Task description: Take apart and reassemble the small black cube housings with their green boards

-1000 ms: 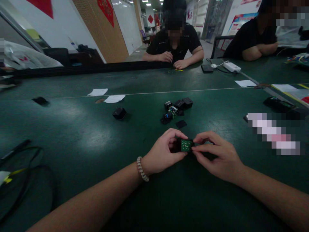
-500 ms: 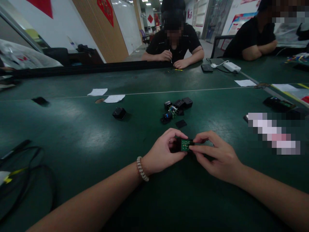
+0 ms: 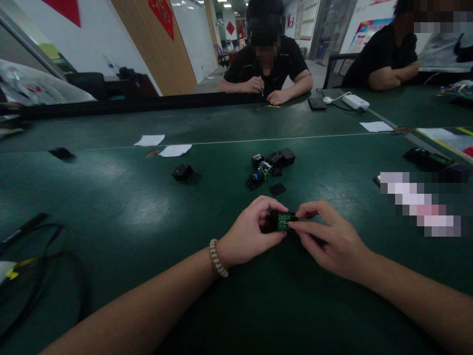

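A small green circuit board set in a black housing (image 3: 284, 221) is held just above the dark green table (image 3: 121, 207) in front of me. My left hand (image 3: 251, 231), with a bead bracelet on its wrist, grips the housing from the left with curled fingers. My right hand (image 3: 330, 241) pinches the board's right edge between thumb and forefinger. Beyond my hands lie a flat black cover piece (image 3: 277, 189) and a cluster of black parts with a bare board (image 3: 269, 165).
A lone black cube-shaped housing (image 3: 182, 173) lies left of the cluster. Paper slips (image 3: 162, 145) sit further back. Black cables (image 3: 33, 256) lie at the near left. Two people sit at the table's far side (image 3: 269, 64), near a white power strip (image 3: 354, 102).
My right hand's fingertips have crept slightly left over the board's edge. Otherwise nothing has moved.
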A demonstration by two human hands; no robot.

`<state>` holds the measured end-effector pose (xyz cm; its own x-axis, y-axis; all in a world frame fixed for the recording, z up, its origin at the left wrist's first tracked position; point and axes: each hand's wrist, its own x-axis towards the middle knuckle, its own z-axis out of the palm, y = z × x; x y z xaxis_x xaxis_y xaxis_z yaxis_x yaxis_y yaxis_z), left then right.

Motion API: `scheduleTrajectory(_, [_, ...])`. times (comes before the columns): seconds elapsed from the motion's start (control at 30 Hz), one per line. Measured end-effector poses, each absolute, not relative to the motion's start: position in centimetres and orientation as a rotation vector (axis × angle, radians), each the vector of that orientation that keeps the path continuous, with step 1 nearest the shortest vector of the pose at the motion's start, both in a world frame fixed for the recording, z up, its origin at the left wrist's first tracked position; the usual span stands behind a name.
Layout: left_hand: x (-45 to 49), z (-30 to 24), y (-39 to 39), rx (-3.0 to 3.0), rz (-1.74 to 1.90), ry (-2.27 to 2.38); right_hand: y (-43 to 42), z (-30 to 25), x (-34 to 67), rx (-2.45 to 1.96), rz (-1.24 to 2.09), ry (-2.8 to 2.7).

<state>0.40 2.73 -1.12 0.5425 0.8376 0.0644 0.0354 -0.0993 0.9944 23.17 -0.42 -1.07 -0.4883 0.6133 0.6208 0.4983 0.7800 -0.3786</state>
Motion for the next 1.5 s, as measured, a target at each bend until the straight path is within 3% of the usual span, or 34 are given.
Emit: scheduleTrajectory(1.5, [0.51, -1.13, 2.57, 1.513, 0.8, 0.8, -0.39, -1.02, 22.99, -0.87, 0.287, -2.192])
